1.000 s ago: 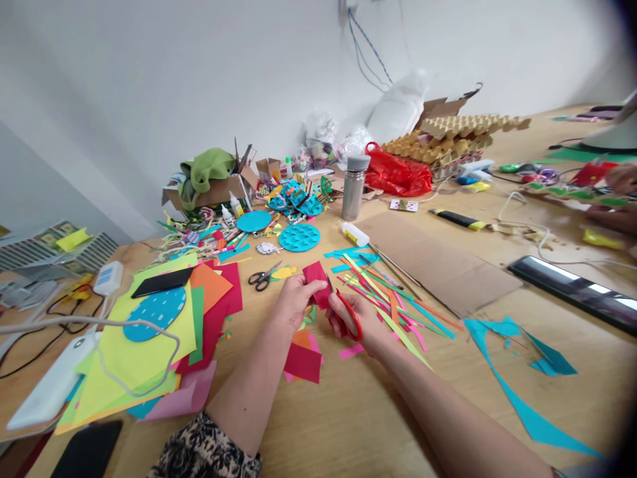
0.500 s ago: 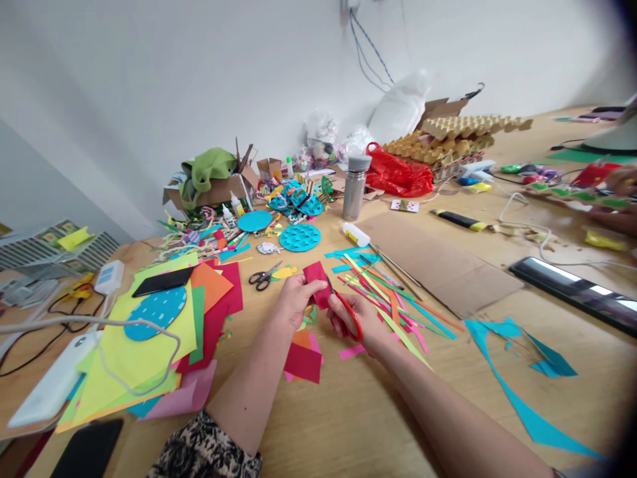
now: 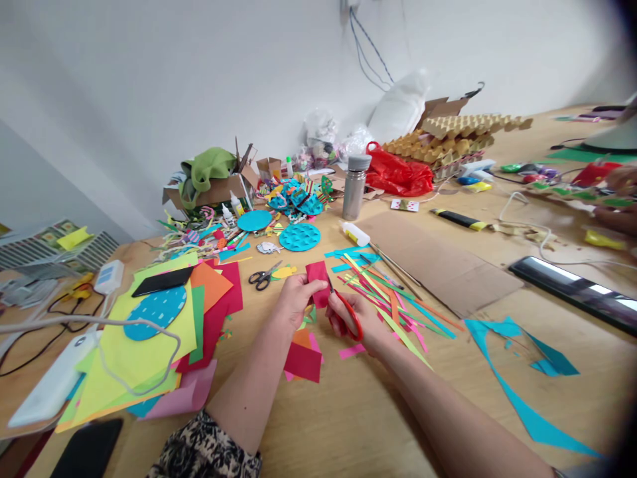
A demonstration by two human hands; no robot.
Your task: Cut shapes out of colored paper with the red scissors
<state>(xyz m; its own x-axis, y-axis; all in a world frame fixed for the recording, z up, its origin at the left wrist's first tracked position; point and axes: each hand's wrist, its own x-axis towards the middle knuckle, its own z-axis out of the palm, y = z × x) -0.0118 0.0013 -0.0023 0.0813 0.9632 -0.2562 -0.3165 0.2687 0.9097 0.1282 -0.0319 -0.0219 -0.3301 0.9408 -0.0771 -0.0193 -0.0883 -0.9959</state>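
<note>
My left hand point(image 3: 294, 299) pinches a small piece of red paper point(image 3: 317, 273) above the middle of the table. Red-handled scissors point(image 3: 352, 317) are in my right hand point(image 3: 362, 322), with their blades against the right edge of that paper. Below my hands a darker red paper piece point(image 3: 304, 363) lies over orange and pink pieces. Small green scraps lie partly hidden under my left hand. Black-handled scissors point(image 3: 261, 279) rest on the table left of my hands, beside a yellow cutout point(image 3: 284, 272).
Coloured sheets point(image 3: 134, 352) and a cable are at left. Paper strips point(image 3: 398, 312), flat cardboard point(image 3: 438, 265) and blue offcuts point(image 3: 522, 398) lie right. A steel bottle point(image 3: 354, 192) stands behind two blue discs point(image 3: 300, 237). Part of another person's hand point(image 3: 617, 216) shows at far right.
The red paper has turned slightly in my left hand and looks a little more upright. The scissors have hardly moved. At far right, the other person's hand has shifted slightly.
</note>
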